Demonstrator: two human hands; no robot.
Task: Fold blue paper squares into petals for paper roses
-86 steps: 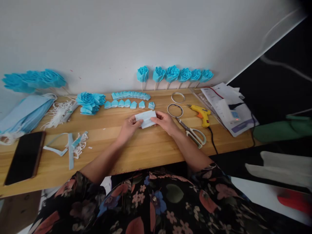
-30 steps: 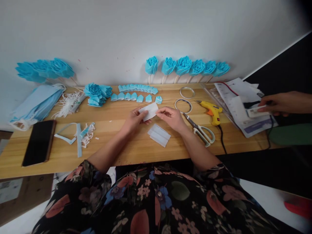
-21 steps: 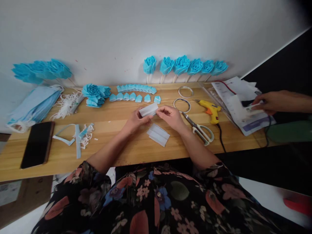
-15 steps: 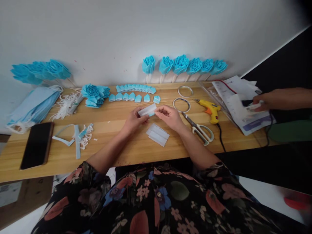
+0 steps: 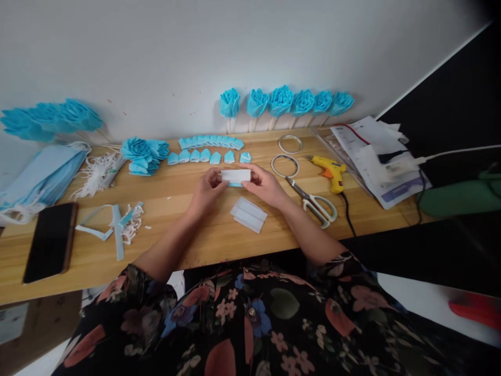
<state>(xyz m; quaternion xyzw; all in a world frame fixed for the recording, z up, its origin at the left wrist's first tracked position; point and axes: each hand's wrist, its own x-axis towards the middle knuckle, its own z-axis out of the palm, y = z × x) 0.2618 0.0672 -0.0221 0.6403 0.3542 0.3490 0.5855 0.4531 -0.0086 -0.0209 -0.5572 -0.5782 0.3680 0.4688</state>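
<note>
Both hands grasp one small folded piece of mask fabric (image 5: pixel 235 176), held level just above the middle of the wooden tabletop (image 5: pixel 213 235); the left hand (image 5: pixel 207 188) grips its left end and the right hand (image 5: pixel 265 186) its right end. Its pale side faces up, with a thin blue strip showing along the near edge. Just in front of the hands, loose pleated fabric pieces (image 5: pixel 249 215) lie overlapping.

Behind the hands runs a row of folded blue petals (image 5: pixel 215 157), and beyond it a curved line of overlapping petals (image 5: pixel 211 141). Six blue fabric roses (image 5: pixel 281 101) on sticks lean against the wall (image 5: pixel 250 42). Near the right hand, scissors (image 5: pixel 313 201) lie with their tips by the nearer of two ring-shaped bands (image 5: pixel 272 165); a yellow glue gun (image 5: pixel 334 172) sits beyond them, next to papers (image 5: pixel 360 133).

At the left, a cluster of blue roses (image 5: pixel 143 153) lies near a bundle of white ear loops (image 5: pixel 97 175) and a stack of face masks (image 5: pixel 43 175). A smartphone (image 5: pixel 50 243) rests near the front edge, beside cut fabric strips (image 5: pixel 118 232) and white scraps (image 5: pixel 133 224).
</note>
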